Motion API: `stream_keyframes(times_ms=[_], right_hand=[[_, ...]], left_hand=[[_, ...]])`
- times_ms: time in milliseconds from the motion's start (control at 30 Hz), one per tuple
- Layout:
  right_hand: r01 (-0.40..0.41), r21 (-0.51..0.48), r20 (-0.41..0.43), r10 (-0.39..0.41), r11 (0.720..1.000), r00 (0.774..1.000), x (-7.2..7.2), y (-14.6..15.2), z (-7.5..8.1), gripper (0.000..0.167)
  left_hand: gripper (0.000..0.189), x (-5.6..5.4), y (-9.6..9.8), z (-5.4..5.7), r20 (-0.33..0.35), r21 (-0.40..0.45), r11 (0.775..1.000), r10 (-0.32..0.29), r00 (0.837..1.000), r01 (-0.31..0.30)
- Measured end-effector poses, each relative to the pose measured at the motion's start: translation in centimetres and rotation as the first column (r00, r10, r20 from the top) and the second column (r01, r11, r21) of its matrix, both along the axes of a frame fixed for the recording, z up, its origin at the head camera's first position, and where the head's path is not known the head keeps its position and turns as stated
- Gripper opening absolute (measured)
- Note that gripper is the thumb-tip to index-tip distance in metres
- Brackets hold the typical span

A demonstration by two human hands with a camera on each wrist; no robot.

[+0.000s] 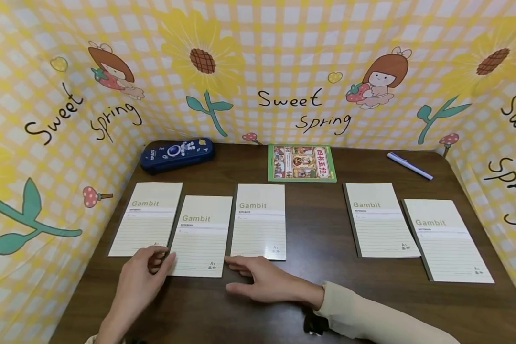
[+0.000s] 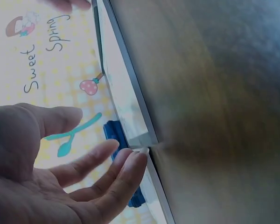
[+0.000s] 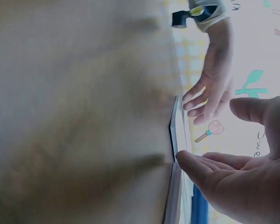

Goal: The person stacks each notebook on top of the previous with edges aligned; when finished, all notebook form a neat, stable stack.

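Several cream Gambit notebooks lie flat on the dark wooden table. My left hand (image 1: pixel 141 276) is at the lower left edge of the second notebook from the left (image 1: pixel 202 246), beside the lower corner of the leftmost notebook (image 1: pixel 148 222). In the left wrist view its fingers (image 2: pixel 114 184) are loosely bent, with fingertips at the notebooks' edges. My right hand (image 1: pixel 264 281) lies just right of that second notebook, its fingertips close to the lower left corner of the third notebook (image 1: pixel 260 234). Its thumb stands apart from the fingers, and nothing is held in it.
Two more notebooks, one (image 1: pixel 380 222) overlapping or touching the other (image 1: pixel 449 243), lie at the right. Along the back are a navy pencil case (image 1: pixel 178 155), a green-edged book (image 1: pixel 302 163) and a lavender pen (image 1: pixel 410 166). Checked cloth (image 1: pixel 249 57) walls the table.
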State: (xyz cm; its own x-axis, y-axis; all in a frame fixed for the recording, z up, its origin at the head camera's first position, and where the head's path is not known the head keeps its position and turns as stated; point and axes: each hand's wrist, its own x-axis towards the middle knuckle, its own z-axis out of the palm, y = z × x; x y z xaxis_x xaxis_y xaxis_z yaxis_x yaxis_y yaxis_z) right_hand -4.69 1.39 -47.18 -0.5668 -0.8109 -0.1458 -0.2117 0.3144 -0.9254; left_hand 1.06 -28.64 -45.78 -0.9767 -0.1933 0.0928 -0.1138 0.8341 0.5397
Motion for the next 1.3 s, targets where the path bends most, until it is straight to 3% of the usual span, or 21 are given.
stream_keyframes(times_ms=[100, 267, 367, 467, 600, 767, 933, 1000, 1100, 1300], right_hand=[[0.032, -0.057, 0.243, -0.017, 0.998, 0.97, 0.1, 0.3, 0.0, 0.066], [0.027, -0.101, 0.47, 0.023, 0.995, 0.882, 0.0, 0.6, 0.4, 0.073], [0.072, -0.136, 0.587, 0.022, 0.988, 0.81, 0.0, 0.5, 0.5, 0.075], [0.131, -0.174, 0.694, 0.027, 0.976, 0.72, 0.1, 0.4, 0.4, 0.077], [0.213, -0.207, 0.797, 0.038, 0.955, 0.603, 0.1, 0.0, 0.3, 0.077], [0.321, -0.189, 0.867, 0.004, 0.928, 0.499, 0.2, -0.5, 0.4, 0.076], [0.447, -0.142, 0.919, -0.05, 0.883, 0.391, 0.6, -0.9, 0.5, 0.072], [0.49, -0.128, 0.928, -0.07, 0.862, 0.366, 0.8, -1.0, 0.4, 0.071], [0.536, -0.114, 0.932, -0.097, 0.837, 0.35, 1.0, -1.3, 0.4, 0.071], [0.574, -0.093, 0.926, -0.141, 0.813, 0.351, 1.4, -1.8, 0.4, 0.066]], left_hand=[[0.036, 0.0, -0.4, 0.1, 0.075, 0.02, 0.998, 0.054, 0.996, -0.055], [0.042, 0.0, -0.9, 0.2, 0.139, 0.032, 0.993, 0.111, 0.984, -0.116], [0.041, -0.2, -1.1, 0.2, 0.13, 0.027, 0.991, 0.128, 0.983, -0.133], [0.041, -0.3, -1.2, 0.2, 0.141, 0.03, 0.988, 0.148, 0.979, -0.153], [0.047, -0.4, -1.3, 0.4, 0.199, 0.07, 0.982, 0.156, 0.967, -0.173], [0.049, -0.2, -1.4, 0.5, 0.227, 0.143, 0.972, 0.151, 0.962, -0.186], [0.044, -0.2, -1.6, 0.3, 0.224, 0.219, 0.954, 0.154, 0.962, -0.203], [0.044, -0.3, -1.8, 0.2, 0.227, 0.249, 0.948, 0.144, 0.963, -0.2], [0.045, -0.4, -2.1, 0.2, 0.246, 0.283, 0.939, 0.126, 0.961, -0.196], [0.047, -0.5, -2.4, 0.3, 0.296, 0.351, 0.912, 0.108, 0.949, -0.213]])
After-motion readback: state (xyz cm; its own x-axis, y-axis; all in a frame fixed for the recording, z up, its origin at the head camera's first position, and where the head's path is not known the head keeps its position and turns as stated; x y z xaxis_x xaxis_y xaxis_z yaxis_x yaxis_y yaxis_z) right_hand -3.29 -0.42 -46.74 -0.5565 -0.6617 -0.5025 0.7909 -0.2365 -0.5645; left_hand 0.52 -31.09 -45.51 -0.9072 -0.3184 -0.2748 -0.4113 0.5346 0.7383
